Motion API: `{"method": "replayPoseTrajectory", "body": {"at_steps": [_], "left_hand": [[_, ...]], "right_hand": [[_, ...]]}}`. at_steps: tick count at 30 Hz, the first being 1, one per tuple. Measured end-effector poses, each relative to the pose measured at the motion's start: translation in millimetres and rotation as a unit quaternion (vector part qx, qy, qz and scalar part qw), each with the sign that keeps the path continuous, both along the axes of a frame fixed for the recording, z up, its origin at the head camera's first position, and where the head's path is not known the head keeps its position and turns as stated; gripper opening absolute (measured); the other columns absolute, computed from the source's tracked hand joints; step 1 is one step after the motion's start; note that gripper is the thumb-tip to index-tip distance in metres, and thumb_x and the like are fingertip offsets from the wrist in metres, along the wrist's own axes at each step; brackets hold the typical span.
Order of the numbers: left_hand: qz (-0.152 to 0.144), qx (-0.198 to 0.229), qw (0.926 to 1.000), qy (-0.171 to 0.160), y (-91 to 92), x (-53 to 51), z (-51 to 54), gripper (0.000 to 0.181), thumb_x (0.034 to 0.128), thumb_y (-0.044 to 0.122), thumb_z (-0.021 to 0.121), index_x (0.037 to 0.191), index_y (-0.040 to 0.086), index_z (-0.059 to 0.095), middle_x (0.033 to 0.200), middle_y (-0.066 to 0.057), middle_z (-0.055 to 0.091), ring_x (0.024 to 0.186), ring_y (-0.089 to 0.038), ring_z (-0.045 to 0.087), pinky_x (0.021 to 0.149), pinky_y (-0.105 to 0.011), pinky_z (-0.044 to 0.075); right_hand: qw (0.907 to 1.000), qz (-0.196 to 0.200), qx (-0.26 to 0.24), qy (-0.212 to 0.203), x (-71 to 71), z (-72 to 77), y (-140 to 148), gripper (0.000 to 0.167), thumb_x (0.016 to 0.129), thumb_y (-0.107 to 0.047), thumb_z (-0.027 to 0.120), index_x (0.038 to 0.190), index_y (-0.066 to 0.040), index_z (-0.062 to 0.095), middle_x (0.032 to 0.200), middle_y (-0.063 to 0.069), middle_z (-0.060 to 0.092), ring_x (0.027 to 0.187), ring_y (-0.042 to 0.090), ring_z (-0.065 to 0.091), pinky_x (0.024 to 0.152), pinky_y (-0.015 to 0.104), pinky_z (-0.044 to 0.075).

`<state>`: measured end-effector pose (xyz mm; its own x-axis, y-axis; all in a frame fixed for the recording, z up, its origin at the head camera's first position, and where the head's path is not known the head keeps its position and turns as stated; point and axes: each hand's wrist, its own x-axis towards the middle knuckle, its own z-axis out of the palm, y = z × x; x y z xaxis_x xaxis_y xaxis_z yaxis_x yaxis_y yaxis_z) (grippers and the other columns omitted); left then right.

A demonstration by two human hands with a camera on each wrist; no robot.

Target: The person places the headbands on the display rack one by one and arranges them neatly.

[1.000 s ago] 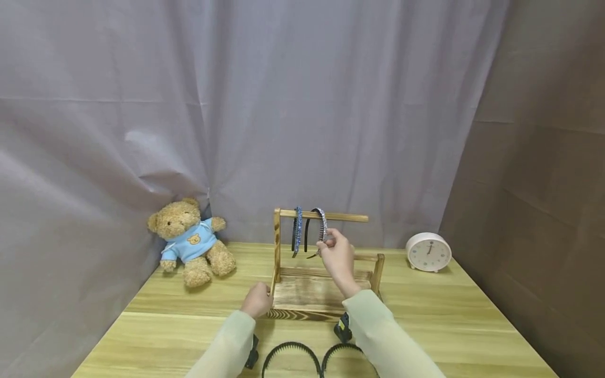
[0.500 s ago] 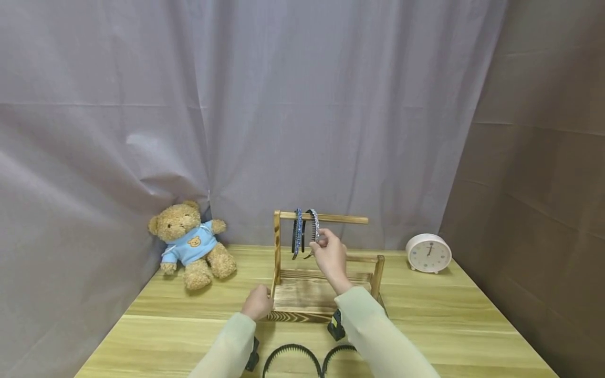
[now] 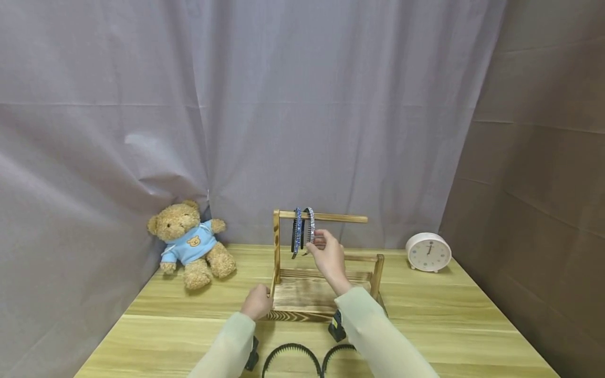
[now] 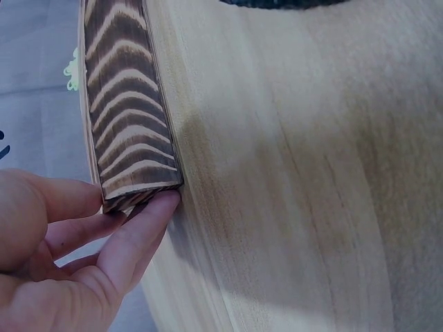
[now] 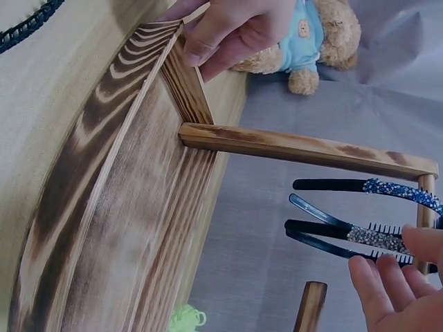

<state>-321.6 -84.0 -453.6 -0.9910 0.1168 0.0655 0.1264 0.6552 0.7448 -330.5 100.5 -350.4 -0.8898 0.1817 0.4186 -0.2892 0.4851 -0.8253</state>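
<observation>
A wooden rack (image 3: 302, 294) with a tray base stands on the table. From its upper bar (image 3: 340, 217) hang a blue glittery headband (image 3: 298, 231) and, just right of it, a silver glittery headband (image 3: 311, 223) with comb teeth. My right hand (image 3: 327, 258) holds the silver headband low on its front side, thumb and fingers on either side of it in the right wrist view. At the rack's front left corner, my left hand (image 3: 257, 302) pinches the end of the tray (image 4: 135, 117) between thumb and fingers.
Two black toothed headbands (image 3: 290, 346) lie near the table's front, partly out of frame. A teddy bear (image 3: 191, 241) in a blue shirt sits at the back left. To the right stands a white clock (image 3: 428, 252). Grey curtain (image 3: 331, 105) hangs behind.
My right hand has slid the silver headband leftward along the bar, close to the blue one. The left hand has stayed at the rack's corner.
</observation>
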Motion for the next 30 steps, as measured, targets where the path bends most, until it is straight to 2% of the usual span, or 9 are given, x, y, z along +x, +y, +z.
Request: {"method": "replayPoseTrajectory", "body": {"at_steps": [11,15,20,26,30], "left_hand": [[0.000,-0.008,0.9999,0.008,-0.2,-3.0,-2.7,0.028,0.0867,-0.004,0.055,0.110,-0.017,0.061,0.108,-0.029,0.066,0.087,-0.030,0.063,0.077,-0.042,0.054],[-0.002,-0.006,1.0000,0.007,0.0,-3.3,-3.6,0.027,0.0870,-0.004,0.054,0.110,-0.017,0.061,0.103,-0.027,0.067,0.081,-0.028,0.063,0.072,-0.040,0.054],[0.003,-0.004,1.0000,-0.004,-0.8,-3.4,-3.0,0.028,0.0888,-0.003,0.054,0.112,-0.017,0.061,0.106,-0.028,0.066,0.082,-0.027,0.063,0.073,-0.040,0.055],[0.005,-0.011,0.9999,0.003,-0.8,-3.8,-2.8,0.030,0.0878,-0.003,0.055,0.113,-0.018,0.060,0.114,-0.032,0.063,0.088,-0.031,0.062,0.079,-0.044,0.054],[0.003,-0.013,0.9999,0.003,0.6,-2.7,-3.4,0.031,0.0880,-0.003,0.054,0.115,-0.018,0.060,0.117,-0.032,0.063,0.088,-0.030,0.062,0.077,-0.042,0.054]], "right_hand": [[0.9997,0.018,-0.015,-0.010,10.7,-2.9,8,0.043,0.086,-0.017,0.073,0.122,0.001,0.059,0.115,0.018,0.067,0.105,0.030,0.066,0.091,0.039,0.054],[0.9996,0.023,-0.012,-0.009,18.0,-4.1,14,0.041,0.084,-0.016,0.075,0.120,-0.001,0.061,0.114,0.018,0.067,0.104,0.031,0.066,0.092,0.041,0.053],[0.9995,0.025,-0.001,-0.018,28.0,-3.2,18,0.044,0.082,-0.018,0.077,0.120,-0.002,0.061,0.113,0.015,0.068,0.104,0.031,0.066,0.089,0.040,0.054],[0.9991,0.034,0.009,-0.024,39.5,-2.1,23,0.046,0.083,-0.018,0.077,0.122,0.000,0.060,0.112,0.015,0.069,0.103,0.029,0.065,0.091,0.042,0.052],[0.9986,0.039,0.012,-0.032,47.3,-2.9,27,0.045,0.084,-0.019,0.076,0.122,-0.001,0.061,0.113,0.014,0.068,0.105,0.029,0.065,0.091,0.043,0.053]]}}
